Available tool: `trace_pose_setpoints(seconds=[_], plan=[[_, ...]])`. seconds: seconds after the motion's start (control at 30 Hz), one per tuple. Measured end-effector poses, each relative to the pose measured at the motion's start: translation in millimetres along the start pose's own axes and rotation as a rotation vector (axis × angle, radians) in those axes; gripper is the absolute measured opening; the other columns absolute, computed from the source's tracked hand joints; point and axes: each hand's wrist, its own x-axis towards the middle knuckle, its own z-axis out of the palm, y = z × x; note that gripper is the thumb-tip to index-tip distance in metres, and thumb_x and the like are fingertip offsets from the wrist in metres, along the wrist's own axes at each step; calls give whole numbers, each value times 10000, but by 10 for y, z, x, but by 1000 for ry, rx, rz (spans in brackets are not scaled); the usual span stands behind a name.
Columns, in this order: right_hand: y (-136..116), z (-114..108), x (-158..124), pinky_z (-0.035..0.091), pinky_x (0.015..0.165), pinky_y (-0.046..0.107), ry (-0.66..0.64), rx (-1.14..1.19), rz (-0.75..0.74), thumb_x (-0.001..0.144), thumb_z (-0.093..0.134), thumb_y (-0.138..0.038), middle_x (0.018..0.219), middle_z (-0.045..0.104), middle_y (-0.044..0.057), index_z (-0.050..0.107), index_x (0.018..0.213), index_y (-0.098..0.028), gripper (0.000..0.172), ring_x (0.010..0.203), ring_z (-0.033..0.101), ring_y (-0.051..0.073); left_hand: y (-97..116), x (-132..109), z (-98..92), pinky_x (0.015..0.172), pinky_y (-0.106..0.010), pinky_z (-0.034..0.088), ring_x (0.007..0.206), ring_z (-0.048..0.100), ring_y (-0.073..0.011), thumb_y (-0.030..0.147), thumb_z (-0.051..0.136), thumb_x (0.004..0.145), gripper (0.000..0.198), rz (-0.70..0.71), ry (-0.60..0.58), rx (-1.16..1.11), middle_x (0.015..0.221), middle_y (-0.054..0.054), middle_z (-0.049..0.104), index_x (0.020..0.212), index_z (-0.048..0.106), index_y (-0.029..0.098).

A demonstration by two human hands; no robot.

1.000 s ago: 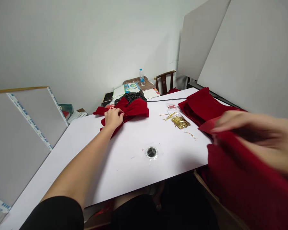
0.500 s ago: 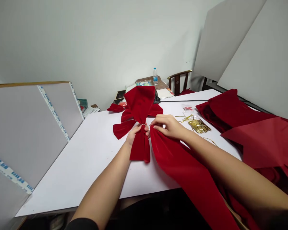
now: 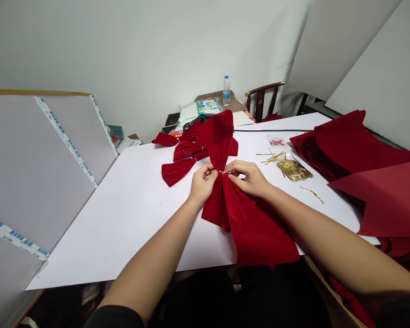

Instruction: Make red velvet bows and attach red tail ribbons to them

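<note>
A red velvet bow (image 3: 222,136) stands up from the white table (image 3: 130,218), pinched at its tied middle. My left hand (image 3: 204,183) is closed on that middle from the left. My right hand (image 3: 248,177) is closed on it from the right, fingertips meeting the left hand's. A wide red velvet strip (image 3: 259,228) hangs from the pinch toward the table's near edge. More red bow pieces (image 3: 177,157) lie flat just behind and to the left.
Gold twist ties (image 3: 292,168) and a small clear bag (image 3: 276,142) lie right of my hands. Stacked red velvet (image 3: 348,146) covers the table's right side. Grey boards (image 3: 37,164) lean at left. A water bottle (image 3: 226,90), papers and a chair stand behind.
The left hand brought the bow from the far left to the table's middle. The right hand carried a velvet strip over from the right, and both hands now pinch together at the bow's middle.
</note>
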Motion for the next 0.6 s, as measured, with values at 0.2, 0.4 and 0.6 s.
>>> trace_pose_setpoints(seconds=[0.2, 0.4, 0.6], plan=[[44, -15, -2, 518, 638, 238, 46, 23, 18, 927, 625, -168, 941, 714, 74, 754, 957, -166, 132, 739, 637, 123, 70, -36, 31, 766, -274, 505, 810, 635, -160, 480, 828, 817, 365, 15, -42, 12, 883, -34, 702, 957, 698, 169], [-94, -39, 27, 548, 681, 257, 29, 127, 54, 947, 672, -268, 877, 744, 77, 785, 946, -170, 149, 764, 685, 145, 50, 54, -9, 874, -302, 551, 879, 691, -156, 519, 896, 738, 441, -1, 119, -262, 942, -29, 731, 961, 698, 194], [-406, -41, 45, 568, 665, 273, 107, 240, 58, 961, 693, -324, 880, 758, 89, 773, 922, -170, 178, 762, 710, 160, 126, 166, -118, 1080, -407, 547, 1139, 713, -223, 539, 884, 755, 456, 317, 468, -284, 1116, -41, 754, 1029, 690, 230]])
